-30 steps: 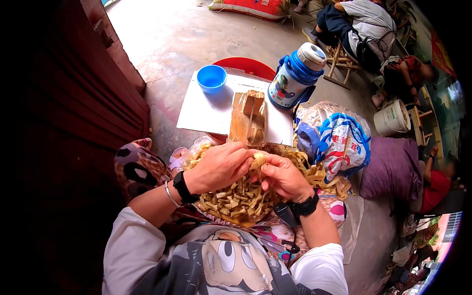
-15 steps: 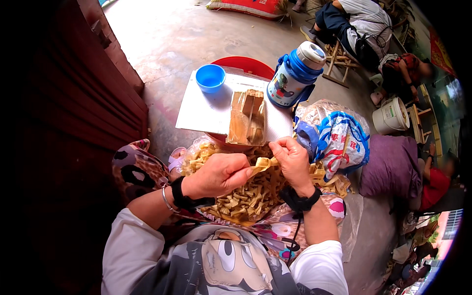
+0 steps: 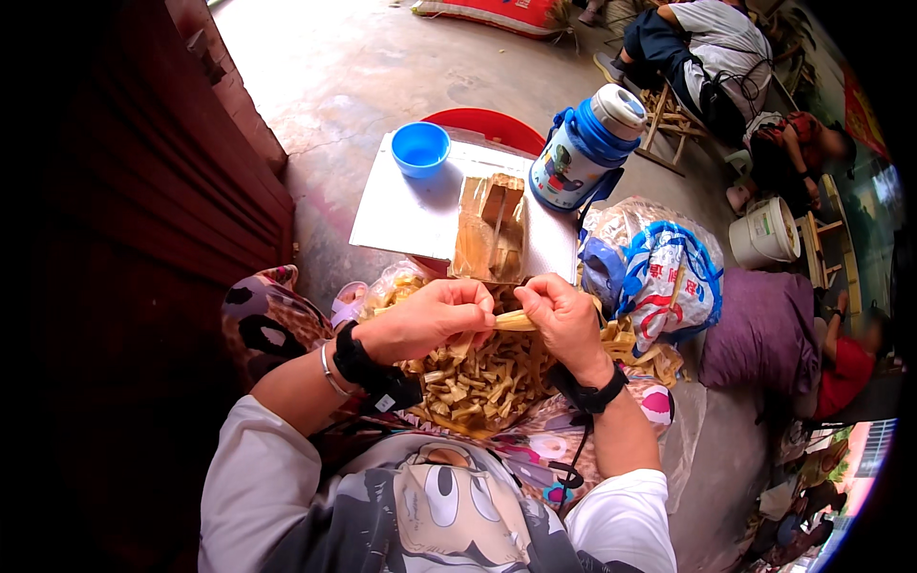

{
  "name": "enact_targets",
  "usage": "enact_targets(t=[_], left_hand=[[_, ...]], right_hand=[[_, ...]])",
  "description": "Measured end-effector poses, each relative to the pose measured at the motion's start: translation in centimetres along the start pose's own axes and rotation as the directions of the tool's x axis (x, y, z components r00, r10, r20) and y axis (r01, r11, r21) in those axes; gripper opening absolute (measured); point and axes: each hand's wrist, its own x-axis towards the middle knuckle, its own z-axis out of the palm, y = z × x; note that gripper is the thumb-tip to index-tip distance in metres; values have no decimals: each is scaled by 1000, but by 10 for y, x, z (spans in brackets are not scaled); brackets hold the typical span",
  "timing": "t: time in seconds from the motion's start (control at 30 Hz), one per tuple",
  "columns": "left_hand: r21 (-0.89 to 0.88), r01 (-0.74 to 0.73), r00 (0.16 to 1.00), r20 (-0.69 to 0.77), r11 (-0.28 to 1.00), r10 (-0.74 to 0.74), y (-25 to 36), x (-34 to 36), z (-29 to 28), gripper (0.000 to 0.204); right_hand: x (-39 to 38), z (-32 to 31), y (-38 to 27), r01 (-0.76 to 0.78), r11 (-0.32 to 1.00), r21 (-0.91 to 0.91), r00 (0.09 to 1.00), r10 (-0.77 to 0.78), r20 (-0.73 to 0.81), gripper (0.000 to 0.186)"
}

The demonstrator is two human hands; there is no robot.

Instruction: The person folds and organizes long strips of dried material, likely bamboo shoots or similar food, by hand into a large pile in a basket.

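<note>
Gripping a pale yellow strip [image 3: 516, 322] from both sides, the left hand [image 3: 425, 320] and right hand [image 3: 569, 323] each have it pinched, the fingers closed with thumb against forefinger. The strip runs roughly level across the short gap between them, above a pile of short yellow pieces [image 3: 478, 387] over the person's lap. Just beyond, a white worktop [image 3: 399, 220] carries a blue cup [image 3: 420, 150], a plastic-wrapped brown bundle [image 3: 490, 234] near its front edge and a blue-and-white flask [image 3: 578, 158] at its right. Beside the right hand sits a printed plastic bag [image 3: 669, 277].
</note>
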Motion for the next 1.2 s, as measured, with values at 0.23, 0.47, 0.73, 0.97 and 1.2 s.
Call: enact_targets(t=[0.23, 0.47, 0.73, 0.97, 1.2], left_hand=[[953, -275, 813, 159, 129, 559, 9, 0, -12, 14], [918, -20, 524, 347, -397, 777, 22, 23, -25, 21], [948, -121, 697, 292, -295, 654, 16, 4, -14, 22], [932, -242, 553, 362, -272, 750, 11, -2, -2, 29], [969, -210, 900, 139, 131, 414, 0, -1, -7, 10]], right_hand=[[15, -25, 5, 73, 986, -150, 945, -20, 326, 16], [39, -6, 10, 298, 893, -337, 933, -347, -93, 14], [21, -14, 25, 127, 920, -371, 991, -131, 14, 15], [0, -18, -22, -535, 754, 380, 745, 210, 633, 16], [0, -36, 3, -486, 345, 803, 839, -74, 539, 39]])
